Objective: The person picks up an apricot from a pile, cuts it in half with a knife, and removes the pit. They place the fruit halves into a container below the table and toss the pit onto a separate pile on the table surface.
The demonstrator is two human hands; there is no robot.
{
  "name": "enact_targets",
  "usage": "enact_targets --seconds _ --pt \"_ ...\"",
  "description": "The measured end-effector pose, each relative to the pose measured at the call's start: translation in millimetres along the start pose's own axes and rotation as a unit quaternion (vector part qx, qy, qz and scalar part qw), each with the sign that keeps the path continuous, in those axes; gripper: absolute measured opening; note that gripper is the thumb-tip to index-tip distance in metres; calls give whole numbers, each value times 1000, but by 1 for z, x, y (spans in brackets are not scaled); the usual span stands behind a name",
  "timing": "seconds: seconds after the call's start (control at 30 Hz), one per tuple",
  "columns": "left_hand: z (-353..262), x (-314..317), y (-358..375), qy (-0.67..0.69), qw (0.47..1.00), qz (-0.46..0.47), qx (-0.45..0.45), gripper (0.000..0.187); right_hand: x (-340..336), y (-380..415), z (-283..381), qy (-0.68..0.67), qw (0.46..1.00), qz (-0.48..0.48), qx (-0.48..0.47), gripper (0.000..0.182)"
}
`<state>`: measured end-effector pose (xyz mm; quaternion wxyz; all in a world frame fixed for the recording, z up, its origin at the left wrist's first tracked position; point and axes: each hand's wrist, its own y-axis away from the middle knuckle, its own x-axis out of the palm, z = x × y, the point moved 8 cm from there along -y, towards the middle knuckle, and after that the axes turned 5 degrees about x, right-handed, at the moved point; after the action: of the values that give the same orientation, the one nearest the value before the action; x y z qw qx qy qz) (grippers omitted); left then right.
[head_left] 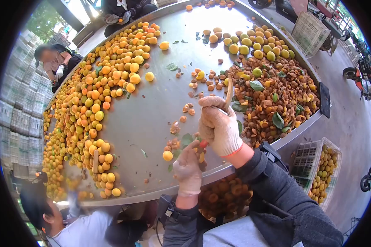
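The gloved right hand (220, 123) had its fingers curled tight around a tan stick (229, 92), which stuck up out of the top of the fist and bent a little. The gloved left hand (188, 168) was lower down, near the edge of the shiny metal surface (152, 111). Its fingers were close together, near a small red thing (203, 143) between the two hands, but I cannot tell if they held it. One yellow fruit (167, 155) sat on the surface just beside the left hand. Past the right hand, on the right side, was a big heap of brown and orange fruit bits (272, 99), with green leaves (257, 85) on top. Behind that heap lay some whole yellow and green fruits (257, 41). A long pile of round orange fruits (111, 76) ran down the left side, and a flat piece of wood (95, 161) lay on it. A person in a pale shirt (82, 226) sat at the near left corner, and a person in a cap (57, 61) sat farther up that side. A pale crate (307, 158) with more fruits (327, 164) in it stood on the floor at the right.
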<state>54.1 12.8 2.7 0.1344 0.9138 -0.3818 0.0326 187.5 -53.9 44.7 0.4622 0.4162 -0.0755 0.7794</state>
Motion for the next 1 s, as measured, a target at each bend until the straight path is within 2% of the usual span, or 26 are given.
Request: enact_targets --seconds 0.07,0.1,0.17,0.23,0.3,0.33,0.37,0.4,0.43,0.47,0.5,0.53,0.57,0.6,0.63,0.67,0.7,0.77,0.8,0.83,0.9,0.93,1.0 --pt "17 -3 -2 83 992 0 -97 30 -16 -11 -12 -106 994 -25 21 17" --pt "23 -6 -6 83 992 0 -97 30 -19 -13 -17 -106 994 -25 21 17" --pt "47 5 -5 287 934 34 -210 33 -19 -10 -41 -187 975 -41 116 16" --pt "41 -1 -5 278 942 34 -187 32 -18 -10 -40 -162 980 -53 107 16" --pt "37 -5 -10 266 949 38 -166 31 -23 -13 -20 -171 980 -87 48 16" --pt "35 -15 -18 276 954 -11 -116 30 -26 -15 -7 -146 986 -80 12 16" --pt "31 -25 -23 286 954 -61 -64 29 -20 -15 7 -101 994 -20 -30 14" --pt "29 -27 -25 288 954 -62 -62 29 -20 -9 16 60 994 -42 -77 14" --pt "25 -29 -28 307 949 -54 -52 29 -15 0 23 219 966 -62 -123 15" --pt "22 -30 -30 326 943 -47 -41 29 -15 3 16 220 966 -60 -124 15" --pt "20 -29 -31 327 943 -47 -40 29 6 9 9 360 913 47 -185 17" --pt "19 -28 -29 338 938 -59 -41 31 25 19 -4 486 827 150 -239 20" --pt "19 -28 -28 348 934 -70 -43 32 26 22 -6 486 828 149 -239 20" --pt "24 -29 -27 347 934 -69 -45 32 27 22 -16 575 777 150 -206 23" --pt "25 -36 -28 274 959 -68 0 34 25 21 -24 657 718 149 -172 25" --pt "17 -38 -28 199 977 -66 45 35 17 15 -21 676 715 112 -142 27" --pt "14 -41 -27 199 977 -66 46 35 16 11 -17 675 715 112 -143 27" --pt "13 -40 -25 292 955 -40 -32 33 7 5 7 667 719 10 -194 30" --pt "16 -42 -26 292 955 -41 -30 33 12 9 6 680 716 43 -151 31" --pt "24 -42 -28 281 959 -23 -44 37 11 11 2 680 716 45 -151 31" --pt "32 -41 -30 271 961 -8 -58 40 36 36 -16 641 694 235 -230 28" --pt "34 -41 -30 247 967 -10 -61 40 30 36 -25 711 642 222 -181 22" --pt "36 -40 -28 221 973 -14 -64 39 28 36 -27 708 641 228 -189 19"
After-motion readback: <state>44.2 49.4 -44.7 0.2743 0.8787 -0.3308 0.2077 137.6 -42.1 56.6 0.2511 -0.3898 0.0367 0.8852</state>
